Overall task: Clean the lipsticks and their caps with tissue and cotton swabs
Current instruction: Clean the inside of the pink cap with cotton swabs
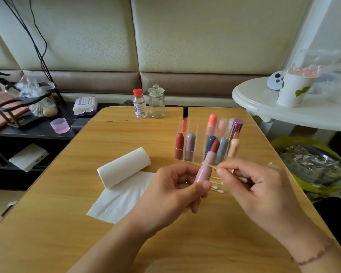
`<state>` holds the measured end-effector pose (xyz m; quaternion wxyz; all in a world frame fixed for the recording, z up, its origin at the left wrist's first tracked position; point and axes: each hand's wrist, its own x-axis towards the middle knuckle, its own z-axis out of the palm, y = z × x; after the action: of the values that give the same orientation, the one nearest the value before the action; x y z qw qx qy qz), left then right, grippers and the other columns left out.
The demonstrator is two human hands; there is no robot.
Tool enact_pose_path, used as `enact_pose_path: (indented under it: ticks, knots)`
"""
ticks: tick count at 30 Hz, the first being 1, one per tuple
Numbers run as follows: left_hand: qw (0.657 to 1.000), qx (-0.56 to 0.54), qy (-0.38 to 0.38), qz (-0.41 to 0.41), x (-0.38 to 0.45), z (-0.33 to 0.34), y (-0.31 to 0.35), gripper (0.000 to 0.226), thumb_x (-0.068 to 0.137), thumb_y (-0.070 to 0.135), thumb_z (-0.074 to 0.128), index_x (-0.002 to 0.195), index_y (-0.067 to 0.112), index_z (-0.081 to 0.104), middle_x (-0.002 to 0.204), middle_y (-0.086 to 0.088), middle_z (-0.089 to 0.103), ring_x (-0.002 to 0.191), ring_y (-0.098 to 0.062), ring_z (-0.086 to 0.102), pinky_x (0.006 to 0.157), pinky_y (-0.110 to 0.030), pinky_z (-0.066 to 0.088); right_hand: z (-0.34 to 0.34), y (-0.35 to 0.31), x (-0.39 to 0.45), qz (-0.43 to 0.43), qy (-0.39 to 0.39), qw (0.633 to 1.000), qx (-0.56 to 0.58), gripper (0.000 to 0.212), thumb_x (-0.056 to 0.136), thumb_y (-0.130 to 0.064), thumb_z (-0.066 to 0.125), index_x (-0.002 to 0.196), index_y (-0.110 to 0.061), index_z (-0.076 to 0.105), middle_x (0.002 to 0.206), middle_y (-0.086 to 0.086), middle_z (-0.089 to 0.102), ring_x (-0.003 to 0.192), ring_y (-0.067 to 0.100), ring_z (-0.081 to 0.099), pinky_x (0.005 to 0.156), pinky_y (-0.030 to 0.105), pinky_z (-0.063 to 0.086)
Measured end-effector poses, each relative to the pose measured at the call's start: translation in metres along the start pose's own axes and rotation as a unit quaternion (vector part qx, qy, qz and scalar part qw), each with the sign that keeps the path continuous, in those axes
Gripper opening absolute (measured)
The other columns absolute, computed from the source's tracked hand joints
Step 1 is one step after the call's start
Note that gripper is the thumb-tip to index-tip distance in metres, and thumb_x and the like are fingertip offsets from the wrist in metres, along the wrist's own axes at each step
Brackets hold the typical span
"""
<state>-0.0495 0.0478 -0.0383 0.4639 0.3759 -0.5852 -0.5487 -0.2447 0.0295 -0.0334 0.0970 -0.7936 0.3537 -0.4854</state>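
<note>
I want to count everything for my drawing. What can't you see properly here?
All in the head view:
- Swab tip: hidden where it meets the lipstick held by the left hand.
- Spare swabs: mostly behind the right hand, so no count.
- Bottle label: too small to read.
- Organizer back row: partly hidden by front lipsticks.

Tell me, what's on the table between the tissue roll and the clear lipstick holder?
Nothing: in the head view, only bare wooden table shows between the tissue roll and the clear lipstick holder.
</note>
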Motion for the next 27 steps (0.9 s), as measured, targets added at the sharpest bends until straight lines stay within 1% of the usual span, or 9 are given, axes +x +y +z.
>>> enact_pose_path:
  ticks: [2,5,9,11,16,19,22,25,27]
  knots:
    - [1.0,0.0,0.011,0.002,0.0001,0.0004,-0.0004,0.018,0.08,0.02,0.074,0.091,0.008,0.067,0.071,-0.007,0.064,0.049,-0.018,0.052,0.051,-0.023,0.042,-0.0002,-0.001,0.0007,0.004,0.014,1.0,0.001,0.019,0.095,-0.028,0.059,0.09,-0.016,0.073,0.056,-0.009,0.058,0.049,0.008,0.054,0.048,0.014,0.038]
    - [0.999,0.008,0.032,0.006,0.0,0.0012,-0.0006,0.022,0.077,0.018,0.076,0.088,0.007,0.06,0.071,-0.009,0.063,0.046,-0.018,0.052,0.047,-0.023,0.041,0.0006,-0.0019,-0.0004,-0.01,-0.015,1.0,-0.005,0.018,0.094,-0.028,0.061,0.09,-0.016,0.074,0.057,-0.008,0.059,0.05,0.007,0.053,0.051,0.009,0.035]
    - [0.999,0.014,0.048,0.002,0.0,0.0015,0.0003,0.027,0.074,0.018,0.078,0.084,0.009,0.055,0.067,-0.009,0.06,0.043,-0.017,0.047,0.044,-0.023,0.038,0.0002,-0.0022,-0.0001,0.005,0.007,1.0,0.001,0.019,0.095,-0.028,0.059,0.093,-0.016,0.074,0.058,-0.01,0.06,0.051,0.007,0.056,0.049,0.01,0.038]
    - [0.999,0.02,0.047,0.004,-0.0001,0.0019,0.001,0.028,0.074,0.018,0.078,0.084,0.008,0.053,0.065,-0.008,0.059,0.043,-0.016,0.046,0.043,-0.023,0.038,0.0009,-0.0022,-0.0004,-0.002,-0.011,1.0,0.003,0.018,0.095,-0.028,0.06,0.092,-0.017,0.074,0.058,-0.009,0.06,0.05,0.006,0.055,0.049,0.011,0.037]
    - [0.998,0.034,0.05,-0.001,-0.0006,0.0034,0.001,0.03,0.072,0.018,0.079,0.083,0.009,0.053,0.063,-0.004,0.058,0.043,-0.016,0.046,0.043,-0.023,0.037,0.0016,-0.0028,-0.0002,-0.001,-0.001,1.0,-0.006,0.02,0.095,-0.027,0.06,0.09,-0.014,0.074,0.055,-0.009,0.057,0.048,0.006,0.052,0.05,0.008,0.034]
    - [0.998,0.044,0.054,0.001,-0.001,0.0039,0.0014,0.03,0.072,0.019,0.079,0.083,0.009,0.053,0.063,-0.002,0.059,0.044,-0.014,0.047,0.043,-0.022,0.037,0.0025,-0.0034,-0.0009,-0.005,-0.017,1.0,-0.016,0.016,0.094,-0.027,0.062,0.089,-0.017,0.074,0.055,-0.01,0.057,0.048,0.005,0.052,0.051,0.008,0.034]
    - [0.996,0.058,0.067,0.006,-0.0009,0.0039,0.0014,0.029,0.07,0.02,0.08,0.081,0.012,0.055,0.064,0.001,0.06,0.045,-0.01,0.047,0.044,-0.019,0.036,0.0034,-0.0033,-0.0011,0.003,0.007,1.0,-0.025,0.012,0.094,-0.022,0.065,0.089,-0.015,0.074,0.052,-0.012,0.051,0.046,0.004,0.046,0.05,0.008,0.031]
    - [0.995,0.066,0.076,0.011,-0.0009,0.0041,0.0004,0.028,0.07,0.022,0.08,0.081,0.013,0.056,0.068,-0.002,0.061,0.05,-0.014,0.047,0.044,-0.021,0.036,0.0051,-0.0054,-0.0026,-0.007,-0.015,1.0,-0.019,0.015,0.094,-0.026,0.063,0.09,-0.018,0.074,0.054,-0.011,0.054,0.048,0.005,0.05,0.05,0.01,0.034]
    - [0.994,0.076,0.082,0.011,-0.0012,0.0036,-0.0004,0.028,0.07,0.023,0.08,0.082,0.014,0.057,0.07,-0.003,0.062,0.052,-0.016,0.048,0.044,-0.022,0.037,0.005,-0.0058,-0.002,0.001,-0.002,1.0,-0.016,0.018,0.094,-0.028,0.06,0.091,-0.016,0.074,0.055,-0.016,0.054,0.048,0.003,0.051,0.05,0.008,0.033]
